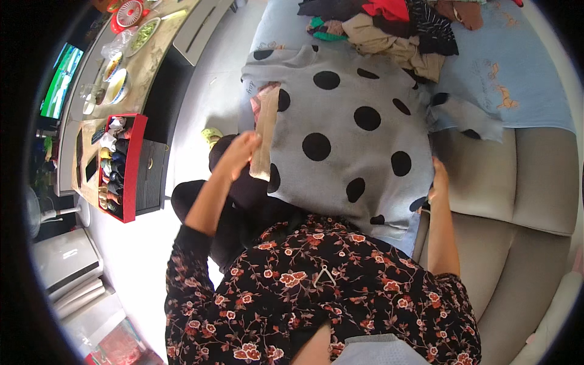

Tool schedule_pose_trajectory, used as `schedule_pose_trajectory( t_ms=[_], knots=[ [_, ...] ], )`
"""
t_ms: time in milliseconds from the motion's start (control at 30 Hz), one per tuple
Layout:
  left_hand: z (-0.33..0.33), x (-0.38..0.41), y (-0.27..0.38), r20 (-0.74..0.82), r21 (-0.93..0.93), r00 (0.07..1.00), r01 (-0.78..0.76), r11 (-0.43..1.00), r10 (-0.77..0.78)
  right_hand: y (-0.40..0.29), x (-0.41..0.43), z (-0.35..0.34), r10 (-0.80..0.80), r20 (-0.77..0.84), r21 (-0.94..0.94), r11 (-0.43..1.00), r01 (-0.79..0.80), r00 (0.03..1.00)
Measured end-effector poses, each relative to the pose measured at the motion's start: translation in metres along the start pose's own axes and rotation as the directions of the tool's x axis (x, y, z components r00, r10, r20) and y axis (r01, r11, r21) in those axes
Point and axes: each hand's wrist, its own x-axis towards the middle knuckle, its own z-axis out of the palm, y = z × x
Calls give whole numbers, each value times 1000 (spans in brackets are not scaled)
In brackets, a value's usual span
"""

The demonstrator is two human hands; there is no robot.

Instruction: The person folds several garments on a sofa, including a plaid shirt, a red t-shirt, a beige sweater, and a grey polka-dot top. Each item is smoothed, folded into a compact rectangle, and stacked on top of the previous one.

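Note:
A grey knit garment [337, 118] with large black spots is spread flat before me. One of its sleeves [474, 119] sticks out to the right over the sofa seat. Along the garment's left side runs a long beige strip of fabric [264, 132], and my left hand [242, 153] grips its outer edge. My right hand [439, 180] holds the garment's lower right edge, its fingertips partly hidden there. A piece of pinkish patterned cloth [259, 101] shows beside the strip's upper end.
A pile of crumpled clothes [392, 32] lies beyond the garment on a light blue sheet [483, 86]. The beige sofa [479, 173] is at right. At left, a red-rimmed box [132, 169] of rolled socks stands near a counter [157, 77] with bowls. A green clog [211, 135] is on the floor.

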Motion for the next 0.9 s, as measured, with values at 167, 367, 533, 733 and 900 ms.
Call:
schedule_pose_trajectory(
  t_ms=[167, 367, 533, 733, 900],
  knots=[
    [50, -56, -17, -395, 277, 770, -421, 864, 502, 18, -36, -16, -77, -67, -346, 937, 49, 995],
    [93, -116, -14, -478, 548, 576, -395, 737, 664, 19, -80, -15, -404, -38, -650, 705, 285, 914],
    [96, -111, -24, -236, 635, 738, -376, 675, 632, 27, -96, -22, -263, 117, -531, 798, 284, 958],
    [86, -89, 13, 17, 410, 741, -617, 671, 671, -22, -109, -16, 311, 316, -603, 795, -64, 897],
    [12, -80, 128, -328, -79, 739, -642, 763, 588, -168, -93, 26, -278, 165, 77, 960, 269, 946]
  ],
)
